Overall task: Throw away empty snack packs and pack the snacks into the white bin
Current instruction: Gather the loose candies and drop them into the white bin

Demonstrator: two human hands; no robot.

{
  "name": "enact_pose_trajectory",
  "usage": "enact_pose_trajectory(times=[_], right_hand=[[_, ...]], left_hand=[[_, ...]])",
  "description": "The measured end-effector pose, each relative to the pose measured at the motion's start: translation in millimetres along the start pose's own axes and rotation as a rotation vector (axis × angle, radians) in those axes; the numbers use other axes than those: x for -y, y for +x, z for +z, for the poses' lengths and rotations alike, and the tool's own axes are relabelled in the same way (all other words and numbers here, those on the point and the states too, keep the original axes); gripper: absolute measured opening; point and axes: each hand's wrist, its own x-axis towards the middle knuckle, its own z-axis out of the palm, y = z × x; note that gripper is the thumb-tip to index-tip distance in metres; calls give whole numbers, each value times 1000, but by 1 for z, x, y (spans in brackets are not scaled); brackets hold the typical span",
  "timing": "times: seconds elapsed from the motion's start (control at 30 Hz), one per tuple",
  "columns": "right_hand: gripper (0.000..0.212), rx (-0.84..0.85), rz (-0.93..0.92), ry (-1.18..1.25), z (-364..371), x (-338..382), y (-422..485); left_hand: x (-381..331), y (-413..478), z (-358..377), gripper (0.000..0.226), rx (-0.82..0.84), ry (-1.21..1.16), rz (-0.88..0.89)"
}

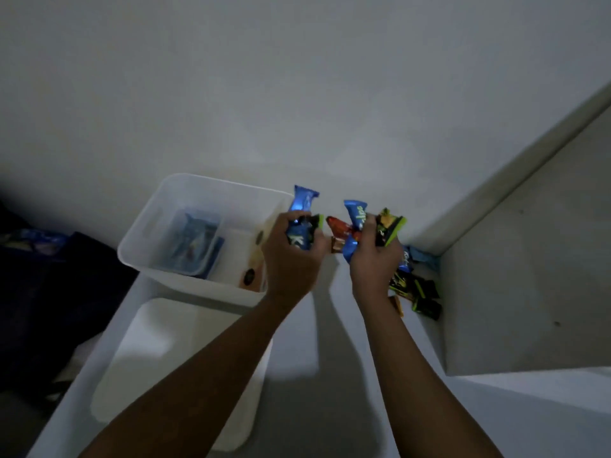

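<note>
White plastic forms the white bin (228,186), which stands open-topped at far left on the pale shelf (297,358). A blurred bluish packet (195,246) is seen lying inside it. A second white container (158,352) is set just nearer.

For the step in hand, judged to be the transfer of gathered snacks, both handfuls should be carried left until they are fully over the bin opening. They should then be lowered below the rim before the fingers are relaxed, so that nothing is dropped outside. Whether any pack is empty cannot be told; each should be felt for contents first.

The left hand (291,256) is held at the bin's right rim, its fingers clenched round a blue pack (302,206) and a black-and-green one. The right hand (373,259), just to the right, is closed on a bunch: a blue pack (355,214), an orange wrapper (340,228) and a black-and-green pack (390,229).

The packs are small, glossy and crinkled. More loose packs (416,289) are left in the right corner.
</note>
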Motion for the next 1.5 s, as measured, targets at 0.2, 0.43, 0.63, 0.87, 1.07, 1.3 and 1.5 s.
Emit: enact_pose_trajectory(times=[0.2,0.43,0.63,0.87,1.07,1.3,1.5], right_hand=[[24,244,-119,-171,106,36,-39],[21,435,-49,-586,179,11,-59],[22,411,70,-650,202,-21,-64],[22,524,186,-734,216,-36,-60],[14,538,146,-745,205,-29,-61],[28,425,38,-637,172,3,-43],[25,223,-15,-551,89,22,19]], left_hand=[[56,85,-64,28,-53,77,-413],[109,96,-91,30,328,122,-686],[137,96,-82,41,483,146,-907],[152,100,-82,36,700,264,-807],[154,103,-81,56,794,413,-643],[123,103,-74,25,698,420,-539],[47,89,-19,48,490,307,-330]])
